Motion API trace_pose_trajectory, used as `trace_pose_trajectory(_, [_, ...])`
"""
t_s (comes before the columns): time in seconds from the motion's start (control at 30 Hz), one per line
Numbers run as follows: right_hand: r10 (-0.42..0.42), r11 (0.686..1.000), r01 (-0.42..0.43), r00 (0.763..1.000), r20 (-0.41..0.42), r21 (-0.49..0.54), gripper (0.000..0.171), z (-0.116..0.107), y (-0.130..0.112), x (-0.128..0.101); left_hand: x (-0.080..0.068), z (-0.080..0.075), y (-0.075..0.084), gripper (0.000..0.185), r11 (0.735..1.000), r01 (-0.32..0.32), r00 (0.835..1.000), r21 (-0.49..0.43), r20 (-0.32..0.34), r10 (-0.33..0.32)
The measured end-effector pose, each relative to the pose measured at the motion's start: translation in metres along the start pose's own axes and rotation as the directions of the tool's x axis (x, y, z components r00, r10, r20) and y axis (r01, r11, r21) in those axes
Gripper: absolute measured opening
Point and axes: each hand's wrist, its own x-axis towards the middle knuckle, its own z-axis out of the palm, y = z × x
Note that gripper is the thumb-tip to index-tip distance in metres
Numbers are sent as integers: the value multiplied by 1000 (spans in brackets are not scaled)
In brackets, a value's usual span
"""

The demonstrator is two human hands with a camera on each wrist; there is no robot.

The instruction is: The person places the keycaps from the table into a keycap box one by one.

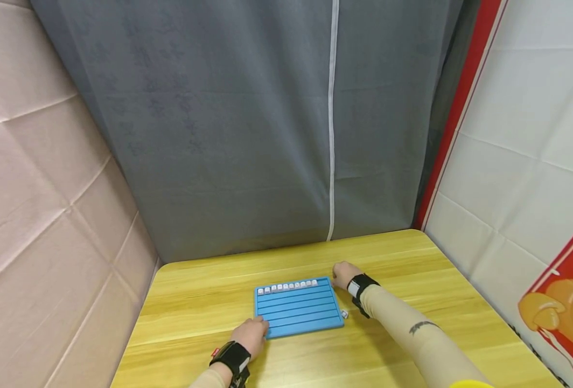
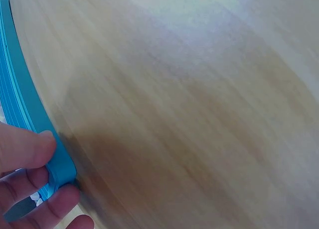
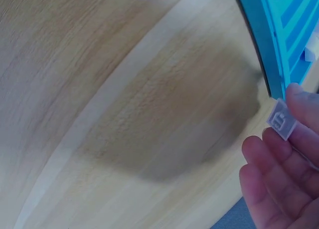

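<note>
A blue board lay flat on the yellow wooden table, low in the middle of the head view. The board had grooves running left to right — about six rows, as far as could be counted. Only the top row had small white tiles in it. There were about ten of them, side by side, and they were too small to count for sure. The rows under it looked bare, so the filling seemed to be just at its start, with most of the board left to do.

The left hand was at the lower left corner of the board. In the left wrist view its fingers were curled round that blue edge, above and below — it gripped the board.

The right hand was just past the upper right corner of the board. In the right wrist view, at the right side of the frame, its fingertips pinched one small clear-white tile with a mark on its face. This tile was in the air, close to the board's edge but not in a groove.

One more small white piece lay on the table by the lower right corner of the board. It was hard to tell if it was a tile too.

A grey curtain hung behind the table.
</note>
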Motion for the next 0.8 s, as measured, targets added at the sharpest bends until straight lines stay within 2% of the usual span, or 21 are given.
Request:
trace_pose_trajectory(0.2, [-31,998,34,998,-61,55,6,-5,-2,1,0,3,-1,17,1000,4,1000,3,0,-4])
trace_pose_trajectory(0.3, [-40,990,52,995,-86,131,10,-6,-4,1,1,5,-2,19,1000,8,1000,2,0,-8])
trace_pose_trajectory(0.43, [-42,985,58,994,-97,165,18,-6,-6,3,2,8,-4,21,1000,16,1000,1,-4,-16])
trace_pose_trajectory(0.8, [-39,985,52,996,-78,165,19,1,-8,9,1,8,-3,20,1000,21,1000,6,1,-21])
